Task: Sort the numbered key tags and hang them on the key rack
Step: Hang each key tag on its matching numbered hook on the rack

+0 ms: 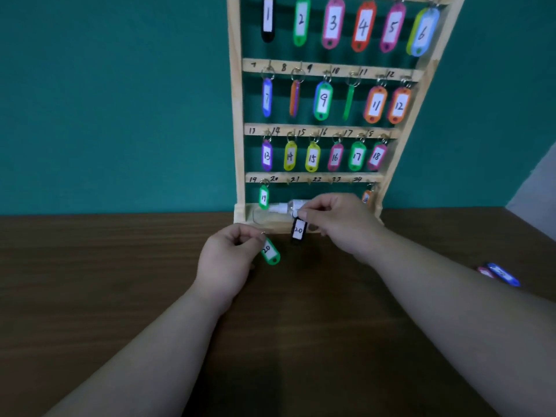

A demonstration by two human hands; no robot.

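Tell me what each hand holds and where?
The left hand pinches the green tag by its ring; the right hand pinches the black tag by its top.

"20" on black tag (pixel 298 231)

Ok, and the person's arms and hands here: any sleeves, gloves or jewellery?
The left hand and right hand are bare: no gloves, rings or watch visible. The left forearm and right forearm are uncovered to the frame edge, with no sleeves or wristbands in view.

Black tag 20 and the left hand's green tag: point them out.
Black plastic key tag marked 20 (pixel 298 230), head view, white label.
Green plastic key tag (pixel 268 251), head view, white label.
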